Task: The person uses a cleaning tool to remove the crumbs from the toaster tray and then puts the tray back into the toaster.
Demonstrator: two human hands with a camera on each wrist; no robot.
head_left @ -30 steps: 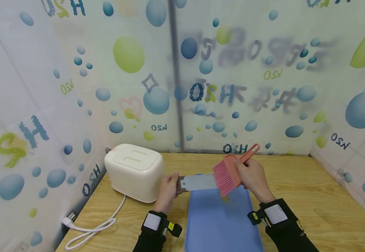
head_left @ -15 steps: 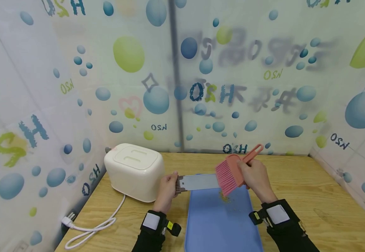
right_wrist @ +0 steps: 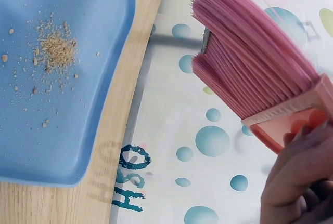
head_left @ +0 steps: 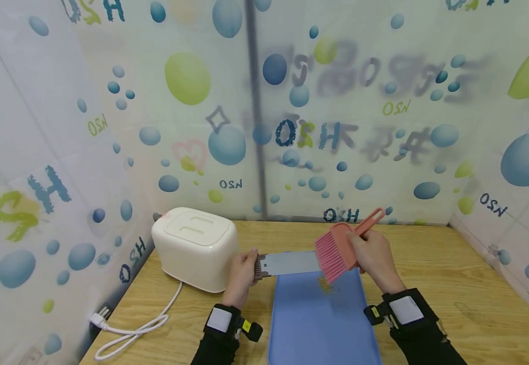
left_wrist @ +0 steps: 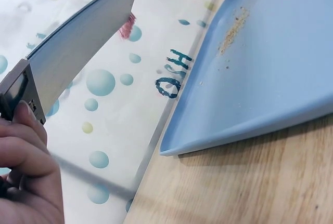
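My left hand [head_left: 241, 272] grips the dark plastic end of a crumb tray [head_left: 289, 263], a flat strip of grey metal held out over the far part of the blue tray [head_left: 319, 329]. My right hand [head_left: 374, 257] holds a pink hand brush [head_left: 344, 246], its handle slanting up and to the right. The bristles [right_wrist: 260, 47] overlap the free end of the metal strip, part of which shows between them in the right wrist view. Below, a small heap of tan crumbs [right_wrist: 57, 51] lies on the blue tray, with loose bits scattered around it.
A cream toaster [head_left: 196, 248] with a closed lid stands left of my left hand. Its white cord [head_left: 141, 332] lies coiled on the wooden table [head_left: 451, 284], the plug near the left edge. Patterned curtains [head_left: 360, 126] hang close behind and at both sides.
The brush in my right hand has slid slightly to the right along the metal strip. More of the crumb heap shows below it. The left hand stays nearly still.
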